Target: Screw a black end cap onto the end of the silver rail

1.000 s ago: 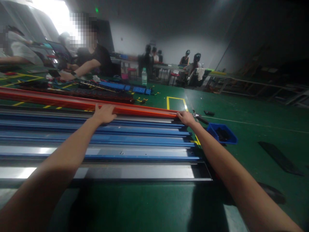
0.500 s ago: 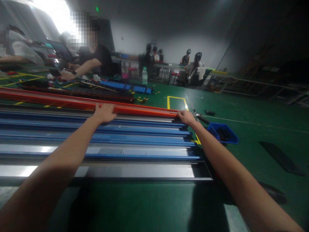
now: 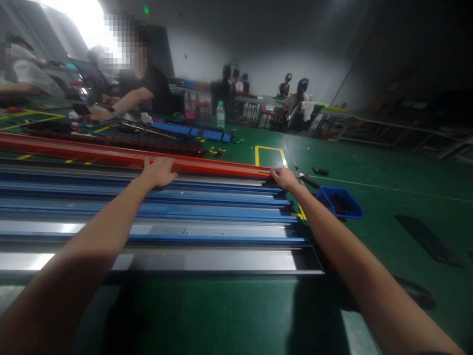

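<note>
A long orange metal channel point(image 3: 221, 167) lies across the far side of a row of long metal profiles. My left hand point(image 3: 159, 171) grips its near edge partway along, thumb apart from the fingers. At its right end, my right hand point(image 3: 283, 177) is closed on it with bent fingers. Nearer to me run several blue metal profiles point(image 3: 221, 211), side by side and parallel to it. Closest of all is a silver channel point(image 3: 221, 260) with dark edges. My fingertips are partly hidden behind the orange channel's edge.
Beyond the channel lie blue electronic strips point(image 3: 173, 129) with wires and a water bottle point(image 3: 220, 116). A blue bin point(image 3: 342, 202) of dark parts and a hand tool point(image 3: 308, 180) are at the right. A co-worker point(image 3: 140, 93) works across the table; other people sit farther back.
The view has shifted very slightly. Both hands stay at the same places on the orange channel, which shows no clear movement.
</note>
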{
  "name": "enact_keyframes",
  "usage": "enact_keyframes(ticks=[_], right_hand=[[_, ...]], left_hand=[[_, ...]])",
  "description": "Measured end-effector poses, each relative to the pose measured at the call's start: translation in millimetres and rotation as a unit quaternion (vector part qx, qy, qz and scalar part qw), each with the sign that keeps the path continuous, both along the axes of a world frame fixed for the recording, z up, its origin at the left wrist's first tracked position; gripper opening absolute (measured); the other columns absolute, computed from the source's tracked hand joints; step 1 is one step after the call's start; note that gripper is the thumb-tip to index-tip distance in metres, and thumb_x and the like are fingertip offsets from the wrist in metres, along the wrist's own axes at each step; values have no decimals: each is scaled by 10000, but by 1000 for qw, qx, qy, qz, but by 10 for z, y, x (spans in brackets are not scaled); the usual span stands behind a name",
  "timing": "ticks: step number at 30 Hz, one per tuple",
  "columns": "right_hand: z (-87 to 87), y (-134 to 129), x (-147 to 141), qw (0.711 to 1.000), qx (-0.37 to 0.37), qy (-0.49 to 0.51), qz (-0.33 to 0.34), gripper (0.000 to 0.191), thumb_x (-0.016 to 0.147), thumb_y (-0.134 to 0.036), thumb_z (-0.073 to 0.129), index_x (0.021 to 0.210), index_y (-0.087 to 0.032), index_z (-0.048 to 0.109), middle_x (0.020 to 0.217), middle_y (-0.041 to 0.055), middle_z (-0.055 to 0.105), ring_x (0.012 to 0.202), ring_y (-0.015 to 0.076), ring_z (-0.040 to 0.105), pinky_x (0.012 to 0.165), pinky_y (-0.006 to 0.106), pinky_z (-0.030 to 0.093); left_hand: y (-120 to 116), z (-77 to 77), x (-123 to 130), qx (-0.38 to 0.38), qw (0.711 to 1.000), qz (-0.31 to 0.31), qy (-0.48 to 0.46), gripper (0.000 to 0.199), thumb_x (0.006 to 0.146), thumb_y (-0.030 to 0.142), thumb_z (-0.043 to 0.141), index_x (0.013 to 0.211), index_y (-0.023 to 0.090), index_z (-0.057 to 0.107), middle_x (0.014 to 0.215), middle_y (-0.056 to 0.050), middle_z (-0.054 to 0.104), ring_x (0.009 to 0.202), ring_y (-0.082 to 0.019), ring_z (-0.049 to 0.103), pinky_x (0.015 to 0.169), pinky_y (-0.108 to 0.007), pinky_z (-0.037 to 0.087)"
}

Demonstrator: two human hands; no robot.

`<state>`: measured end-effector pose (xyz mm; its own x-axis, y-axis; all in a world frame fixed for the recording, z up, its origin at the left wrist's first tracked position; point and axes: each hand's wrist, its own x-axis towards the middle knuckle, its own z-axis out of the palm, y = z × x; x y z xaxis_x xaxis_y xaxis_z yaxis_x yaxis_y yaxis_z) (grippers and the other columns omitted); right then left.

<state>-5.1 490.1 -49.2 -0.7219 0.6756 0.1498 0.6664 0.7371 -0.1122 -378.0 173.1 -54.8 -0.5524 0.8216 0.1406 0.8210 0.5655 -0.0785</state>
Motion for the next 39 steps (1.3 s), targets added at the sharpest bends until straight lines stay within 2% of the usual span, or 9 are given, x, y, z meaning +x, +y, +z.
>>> enact_keyframes(ticks=[11,19,30,35,39], right_hand=[[0,18,1,1000,-3,2,10,473,1085,-407,392,1100,-148,788,1033,135,793,903,228,696,708,253,406],[3,12,1,1000,-2,9,14,466,1079,-397,399,1060,-153,794,1008,122,795,868,218,691,699,254,398],[-15,24,6,1000,-15,19,10,466,1074,-412,409,1043,-149,793,987,123,791,843,218,682,687,253,400],[-6,6,11,1000,-19,22,9,473,1078,-415,408,1046,-144,795,1000,133,790,862,223,687,702,253,411],[4,0,11,999,-20,22,14,455,1083,-402,414,1045,-149,790,993,126,789,855,212,682,710,246,408]], left_hand=[[-12,-4,11,-14,1000,11,15,609,916,393,477,1433,72,491,1490,-275,514,1419,-415,429,1186,-693,231],[-15,9,10,-18,1000,2,18,617,941,388,460,1438,22,464,1489,-305,504,1387,-425,433,1155,-734,231],[15,-37,-59,-12,1000,18,20,659,896,456,481,1448,97,500,1488,-277,513,1402,-447,439,1156,-698,278],[6,-26,-58,-17,1000,6,22,614,937,422,480,1417,39,480,1468,-287,524,1368,-417,449,1138,-702,292],[3,-15,-40,-15,1000,4,22,600,933,402,502,1399,24,491,1458,-303,521,1361,-435,450,1119,-717,305]])
